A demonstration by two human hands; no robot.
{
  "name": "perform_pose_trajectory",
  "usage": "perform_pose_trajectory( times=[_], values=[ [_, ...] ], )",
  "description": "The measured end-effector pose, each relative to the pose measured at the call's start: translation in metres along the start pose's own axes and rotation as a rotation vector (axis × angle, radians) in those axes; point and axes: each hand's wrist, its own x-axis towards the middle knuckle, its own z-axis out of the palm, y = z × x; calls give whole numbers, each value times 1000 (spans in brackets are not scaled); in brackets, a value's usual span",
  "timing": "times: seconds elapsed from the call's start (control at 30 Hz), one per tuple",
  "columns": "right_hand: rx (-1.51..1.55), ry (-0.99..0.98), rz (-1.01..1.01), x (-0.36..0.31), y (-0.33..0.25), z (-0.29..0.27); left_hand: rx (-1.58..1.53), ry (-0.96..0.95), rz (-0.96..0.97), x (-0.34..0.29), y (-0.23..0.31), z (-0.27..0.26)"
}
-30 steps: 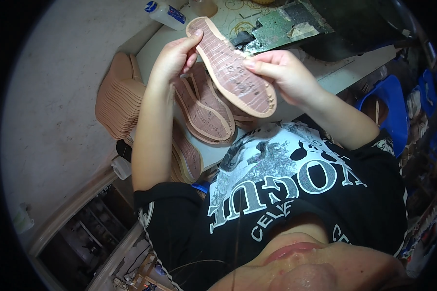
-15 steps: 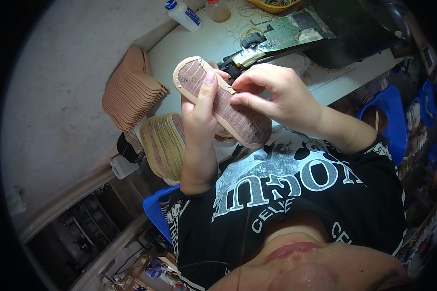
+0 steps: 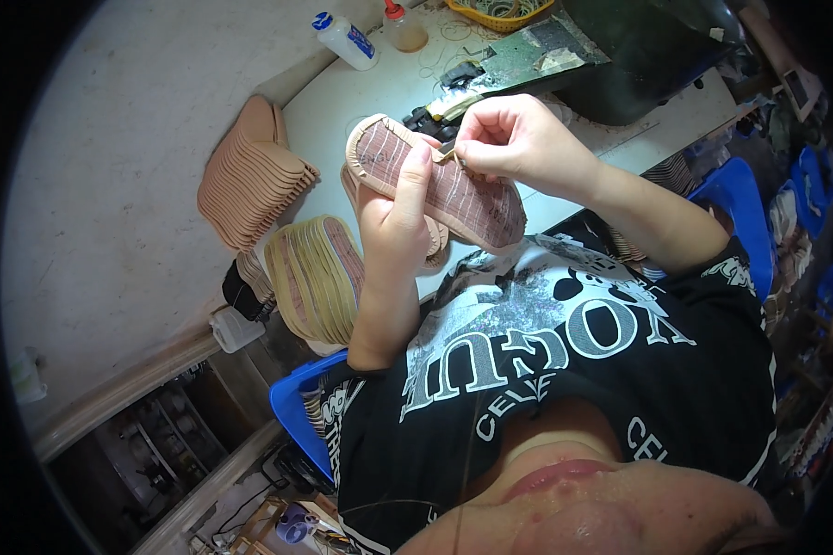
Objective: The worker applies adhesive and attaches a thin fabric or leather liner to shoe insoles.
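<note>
My left hand (image 3: 393, 213) grips a shoe insole (image 3: 463, 199), tilted, its brown gridded underside facing up. A pale folded edging runs around its rim, and my thumb lies across that underside. At the insole's far right side, my right hand (image 3: 518, 139) has its fingers pinched together on the edging, where a small flap stands up from the rim. Its fingertips partly hide that spot. Below the held insole, another pale-edged piece (image 3: 438, 242) shows in part.
Left on the white table (image 3: 342, 102) stand a stack of tan curved pieces (image 3: 250, 176) and a bundle of yellow-edged insoles (image 3: 310, 277). Beyond are a white bottle (image 3: 347, 43), a red-capped bottle (image 3: 404, 30), a yellow basket (image 3: 500, 17) and a green-topped machine (image 3: 546, 57). Blue bins (image 3: 745, 217) flank me.
The insole has turned slightly and shifted a little right. My right hand has moved up and away from the insole's face, and a flap of edging now stands raised at its fingertips.
</note>
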Motion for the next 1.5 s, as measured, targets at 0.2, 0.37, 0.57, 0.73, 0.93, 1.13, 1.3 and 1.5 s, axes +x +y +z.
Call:
perform_pose_trajectory(
  times=[0.2, 0.37, 0.57, 0.73, 0.93, 1.13, 1.3, 1.5],
  values=[
    [-140, -25, -131, -8, 7, 4, 6, 38, 17, -5, 2, 4],
    [-244, 30, -101, -12, -3, -1, 160, 31, 60, -9, 1, 8],
    [-888, 166, -513, -16, -5, 13, 217, 31, 92, -13, -4, 9],
    [-767, 147, -407, -10, 2, 8, 62, 91, 30, -18, -4, 6],
    [-328, -84, -226, -11, 3, 7, -68, 98, 69, -27, -4, 3],
    [-453, -59, -354, -9, 5, 0, 29, 35, 58, -26, -3, -4],
    [-628, 95, -602, -17, 3, 3, 5, 44, 65, -25, -3, 1],
    [-292, 102, -483, -20, 3, 6, -144, 81, 34, -24, 7, 4]
  ],
)
